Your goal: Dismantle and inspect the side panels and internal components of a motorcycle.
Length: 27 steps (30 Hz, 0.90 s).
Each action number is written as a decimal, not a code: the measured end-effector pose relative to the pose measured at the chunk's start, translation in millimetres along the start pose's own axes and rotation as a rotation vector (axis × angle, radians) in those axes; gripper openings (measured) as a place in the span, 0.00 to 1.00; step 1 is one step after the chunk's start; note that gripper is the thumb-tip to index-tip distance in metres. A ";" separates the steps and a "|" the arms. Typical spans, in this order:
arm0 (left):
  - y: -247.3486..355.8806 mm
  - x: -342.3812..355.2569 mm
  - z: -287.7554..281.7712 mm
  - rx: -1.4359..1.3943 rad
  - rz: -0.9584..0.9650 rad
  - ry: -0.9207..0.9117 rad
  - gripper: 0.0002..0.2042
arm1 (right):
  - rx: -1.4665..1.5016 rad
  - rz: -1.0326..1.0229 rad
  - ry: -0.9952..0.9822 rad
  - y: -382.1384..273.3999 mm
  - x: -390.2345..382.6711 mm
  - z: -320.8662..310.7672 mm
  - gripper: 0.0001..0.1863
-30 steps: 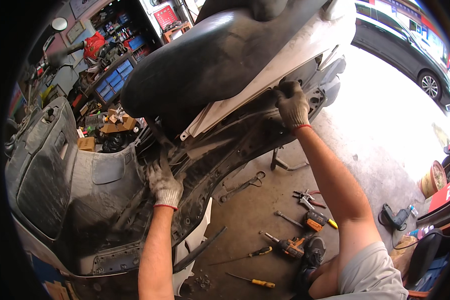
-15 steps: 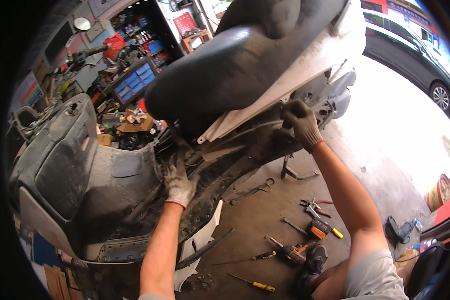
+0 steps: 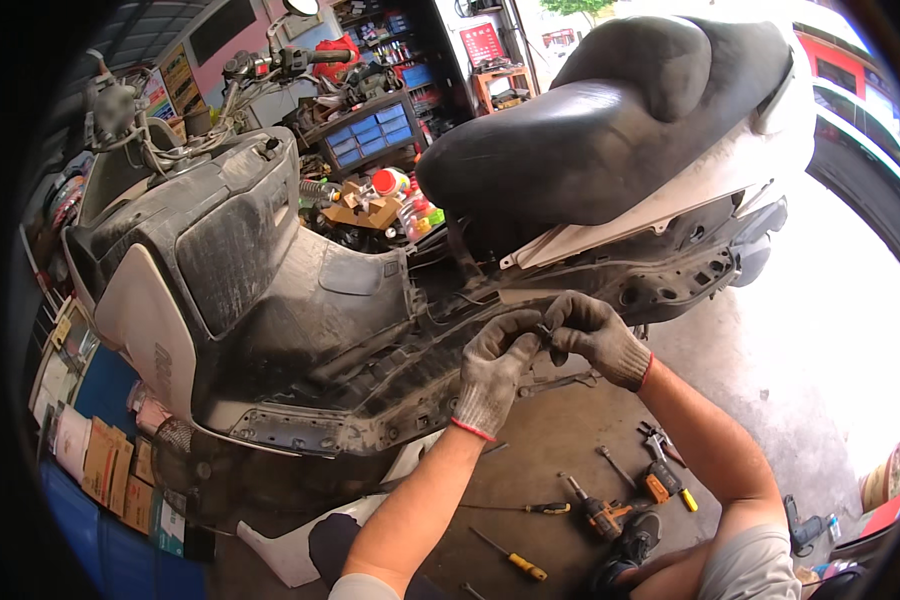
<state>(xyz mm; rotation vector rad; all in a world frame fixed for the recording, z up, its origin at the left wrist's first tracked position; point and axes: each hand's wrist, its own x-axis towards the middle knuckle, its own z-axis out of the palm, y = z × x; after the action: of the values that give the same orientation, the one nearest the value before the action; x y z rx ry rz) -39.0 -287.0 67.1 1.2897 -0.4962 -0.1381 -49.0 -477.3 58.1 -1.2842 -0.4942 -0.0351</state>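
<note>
Both my hands meet in front of the side of a scooter with a long black seat [image 3: 560, 140], in dirty grey work gloves with red cuffs. My left hand [image 3: 498, 362] pinches with thumb and forefinger. Its fingertips touch those of my right hand [image 3: 595, 338], which is also closed in a pinch. Between them is a tiny dark piece, too small to name. Just behind my hands runs the exposed dark lower frame [image 3: 390, 385] of the scooter, with holes along it. A white side panel [image 3: 610, 205] sits under the seat.
On the floor lie an orange-black cordless drill [image 3: 602, 515], a second power tool [image 3: 662, 482], yellow-handled screwdrivers [image 3: 525, 566] and pliers [image 3: 658, 437]. A detached white panel [image 3: 290, 548] rests near my left forearm. Cardboard boxes [image 3: 105, 465] stand at the left; a dark car [image 3: 865, 190] is at the far right.
My left hand has left the scooter's floor area and my right hand the rear frame; they have come together at the fingertips. The view has shifted, showing more of the scooter's front.
</note>
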 end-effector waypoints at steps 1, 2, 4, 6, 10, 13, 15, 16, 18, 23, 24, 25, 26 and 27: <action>2.3 -2.5 -2.8 0.076 -0.021 0.022 0.12 | -0.020 0.009 -0.008 0.9 -0.3 2.3 0.05; 2.2 -5.8 -3.9 0.070 -0.001 0.015 0.12 | -0.055 0.050 0.011 1.7 -0.5 4.2 0.05; -0.3 -10.2 -6.6 0.068 0.011 0.042 0.11 | -0.037 0.023 -0.031 2.9 -0.4 7.5 0.05; -4.7 -11.5 -9.2 0.068 0.027 0.048 0.10 | -0.033 0.031 -0.047 3.3 0.1 10.9 0.05; -13.8 -10.9 -13.0 0.143 0.101 0.122 0.10 | -0.040 0.063 0.000 0.9 0.9 18.2 0.05; -17.4 -10.5 -16.2 0.167 0.189 0.152 0.12 | -0.038 0.066 0.021 -0.9 0.4 23.2 0.06; -17.8 -10.8 -17.9 0.219 0.215 0.168 0.12 | -0.060 0.070 0.032 -0.3 0.4 26.4 0.07; -17.8 -11.1 -17.9 0.296 0.228 0.186 0.12 | -0.121 0.065 0.048 0.5 0.4 27.9 0.07; -17.8 -12.2 -15.7 0.289 0.262 0.200 0.10 | -0.180 0.061 0.066 1.7 0.9 29.4 0.07; -13.8 -15.5 -11.3 0.338 0.310 0.245 0.07 | -0.191 0.075 0.084 2.3 1.4 30.2 0.06; -11.7 -15.8 -12.7 0.396 0.307 0.221 0.07 | -0.176 0.043 0.065 2.0 1.1 30.8 0.06; -10.1 -16.1 -13.6 0.469 0.314 0.197 0.07 | -0.173 0.048 0.063 1.5 0.8 31.9 0.07; -8.8 -16.3 -14.1 0.456 0.302 0.198 0.07 | -0.183 0.084 0.087 1.0 0.5 33.3 0.08; -7.6 -16.4 -14.4 0.464 0.292 0.208 0.07 | -0.169 0.054 0.062 0.7 0.1 35.5 0.08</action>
<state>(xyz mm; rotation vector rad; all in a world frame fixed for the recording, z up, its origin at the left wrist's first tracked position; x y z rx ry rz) -46.0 -270.3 52.6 1.6434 -0.5489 0.3727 -60.5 -444.3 64.3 -1.4567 -0.4099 -0.0728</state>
